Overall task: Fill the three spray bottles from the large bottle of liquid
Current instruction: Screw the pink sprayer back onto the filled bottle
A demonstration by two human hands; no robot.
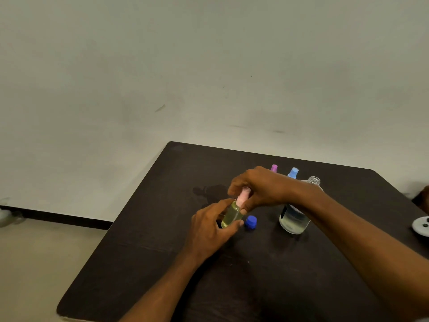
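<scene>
My left hand grips a small clear spray bottle holding yellowish liquid, tilted a little to the right above the dark table. My right hand pinches its pink spray top. Behind my right hand stand two more spray bottles, of which only a purple top and a light blue top show. The large clear bottle stands uncapped to the right, partly hidden by my right forearm, with liquid low in it. Its blue cap lies on the table between the bottles.
A round white object lies at the table's right edge. The table's far edge runs close to a pale wall, and its left edge drops to a beige floor. A clear object sits on the floor at far left.
</scene>
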